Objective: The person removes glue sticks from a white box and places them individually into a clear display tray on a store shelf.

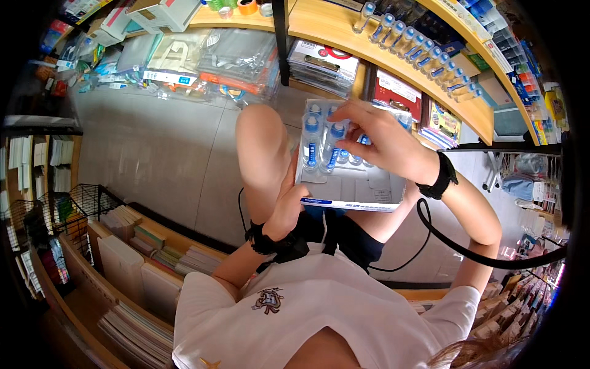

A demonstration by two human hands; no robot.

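My left hand point(286, 210) grips the near left side of a shallow white cardboard box point(322, 188), with the thumb over its edge. Inside, clear bottles with blue caps stand or lean toward the far side; one bottle point(310, 145) is by the left wall. My right hand point(368, 133) reaches over the box from the right. Its curled thumb and index finger are at a second bottle point(330, 152), around its cap and upper side; whether they grip it cannot be seen. Several more bottles point(355, 159) are partly hidden under that hand.
A wooden shelf point(322, 20) ahead bears a row of similar blue-capped bottles point(417, 48). Clipboards point(322, 64) are stacked beneath it. Packaged bags point(235, 57) lie at far left. Book-filled wooden racks point(124, 263) stand behind on the left. A black cable point(479, 259) loops at right.
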